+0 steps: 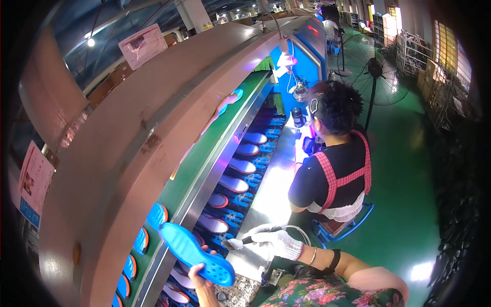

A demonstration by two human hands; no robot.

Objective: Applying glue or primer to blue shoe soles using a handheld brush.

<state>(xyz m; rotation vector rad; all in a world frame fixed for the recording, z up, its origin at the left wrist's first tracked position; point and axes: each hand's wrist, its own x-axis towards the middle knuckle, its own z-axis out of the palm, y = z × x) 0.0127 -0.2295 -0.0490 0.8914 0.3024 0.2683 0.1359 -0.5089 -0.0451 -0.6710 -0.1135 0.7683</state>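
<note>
My left hand [200, 276] holds up a blue shoe sole [197, 254] by its lower end, tread side toward me, in front of the green conveyor belt [204, 158]. My right hand [276, 240], in a white glove, grips a thin brush-like tool [244, 240] with a hose trailing from it; its tip points left toward the sole and stays a little apart from it.
Several soles on blue holders [240, 176] run along a lower track beside a lit steel work surface [273, 189]. A co-worker in a black top with red checked straps [335, 174] sits just ahead. A standing fan [376, 71] is on the green floor.
</note>
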